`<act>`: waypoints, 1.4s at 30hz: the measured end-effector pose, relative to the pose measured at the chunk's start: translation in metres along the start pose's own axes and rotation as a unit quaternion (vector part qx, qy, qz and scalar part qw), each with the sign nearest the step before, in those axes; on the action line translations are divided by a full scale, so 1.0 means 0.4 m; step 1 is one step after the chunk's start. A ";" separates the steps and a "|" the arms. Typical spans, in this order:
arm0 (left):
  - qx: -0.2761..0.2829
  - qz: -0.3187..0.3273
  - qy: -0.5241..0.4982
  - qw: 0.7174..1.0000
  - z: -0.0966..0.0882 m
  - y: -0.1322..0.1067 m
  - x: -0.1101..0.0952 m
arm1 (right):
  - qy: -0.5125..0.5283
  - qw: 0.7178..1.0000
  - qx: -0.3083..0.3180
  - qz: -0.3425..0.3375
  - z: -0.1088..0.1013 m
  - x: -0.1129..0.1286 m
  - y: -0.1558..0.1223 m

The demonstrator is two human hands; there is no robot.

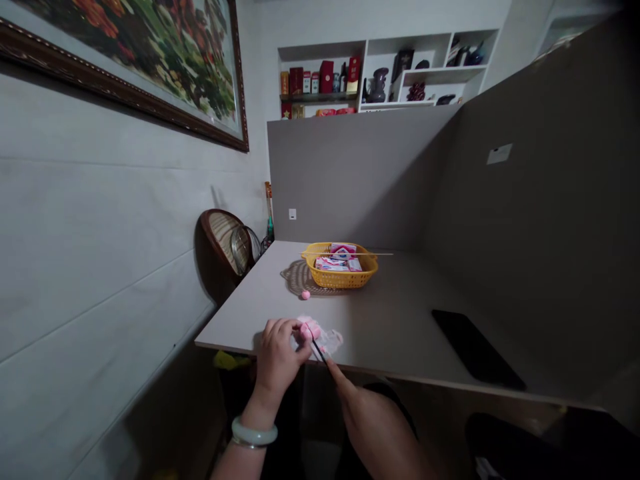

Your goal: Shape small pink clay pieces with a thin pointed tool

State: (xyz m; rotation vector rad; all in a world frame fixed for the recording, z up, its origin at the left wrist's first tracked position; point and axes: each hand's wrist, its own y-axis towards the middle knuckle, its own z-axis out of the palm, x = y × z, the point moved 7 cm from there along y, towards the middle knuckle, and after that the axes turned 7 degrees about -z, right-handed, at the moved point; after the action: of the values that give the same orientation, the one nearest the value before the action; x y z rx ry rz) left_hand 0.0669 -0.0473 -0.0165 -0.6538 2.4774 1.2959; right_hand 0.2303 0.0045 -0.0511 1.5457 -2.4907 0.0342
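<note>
Near the table's front edge, my left hand (280, 350) has its thumb and fingers closed around a soft-looking pink lump (310, 329). My right hand (357, 400) grips a thin dark stick-like tool (319, 351), forefinger stretched along it, its far end touching the lump. Whether it is a blade is too small to tell. Crumpled clear plastic wrap (333, 339) lies beneath and to the right of the lump, with small pink bits on it. Farther back on the table sits a small pink ball (305, 295), apart from both hands.
A yellow basket (340, 279) holding pink-and-white packets stands toward the back, a thin rod (370, 254) resting across its rim. A flat black slab (475, 347) lies at the right. Grey panels (350, 180) border the table (395, 320) behind and right.
</note>
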 end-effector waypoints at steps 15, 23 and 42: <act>-0.005 -0.004 0.011 1.000 0.000 0.003 0.006 | 0.018 0.999 0.036 0.010 -0.013 0.008 0.007; -0.007 -0.011 0.020 1.000 0.006 0.003 0.006 | 0.019 1.000 -0.010 0.003 -0.047 0.029 0.096; 0.003 -0.010 0.019 1.000 0.011 -0.001 0.015 | 0.008 0.999 -0.050 0.002 -0.011 0.004 0.111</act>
State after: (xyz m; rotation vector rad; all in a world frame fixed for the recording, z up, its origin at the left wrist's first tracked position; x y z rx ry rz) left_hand 0.0620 -0.0454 -0.0217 -0.7063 2.4964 1.2812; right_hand 0.1909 0.0239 -0.0425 1.4948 -2.4446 -0.0758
